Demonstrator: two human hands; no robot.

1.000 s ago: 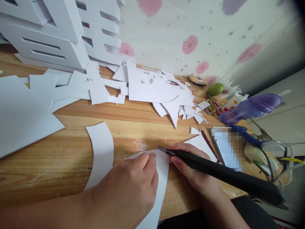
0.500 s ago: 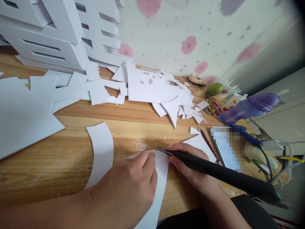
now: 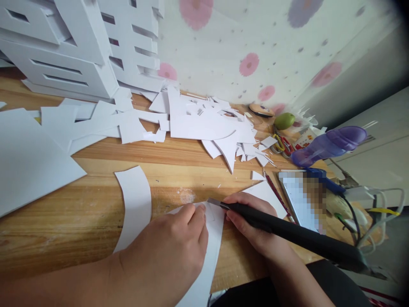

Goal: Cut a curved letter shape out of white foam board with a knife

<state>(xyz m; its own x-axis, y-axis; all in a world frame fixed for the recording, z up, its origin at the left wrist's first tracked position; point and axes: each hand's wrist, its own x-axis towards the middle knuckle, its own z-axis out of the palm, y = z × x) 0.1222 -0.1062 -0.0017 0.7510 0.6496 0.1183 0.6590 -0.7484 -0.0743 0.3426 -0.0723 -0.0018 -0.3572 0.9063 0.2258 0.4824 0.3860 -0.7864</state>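
My right hand [image 3: 255, 226] is closed around a black-handled utility knife [image 3: 287, 232]. Its blade tip touches the top edge of a white foam board piece [image 3: 214, 230] that has faint pencil lines on it. My left hand [image 3: 179, 243], fingers curled together, pins that board to the table just left of the blade and hides part of it. Left of this hand lies a curved white strip [image 3: 136, 194], apart from the board.
Across the wooden table [image 3: 96, 157] lie a heap of white offcuts [image 3: 204, 123] and a large white sheet [image 3: 28, 157]. A white slotted model [image 3: 64, 55] stands at the back left. To the right are a phone [image 3: 303, 200], scissors [image 3: 281, 145], a purple bottle [image 3: 329, 145] and cables [image 3: 380, 217].
The view has shifted slightly. Both hands keep their grips, and the knife tip stays near the board's top edge, with little visible movement.
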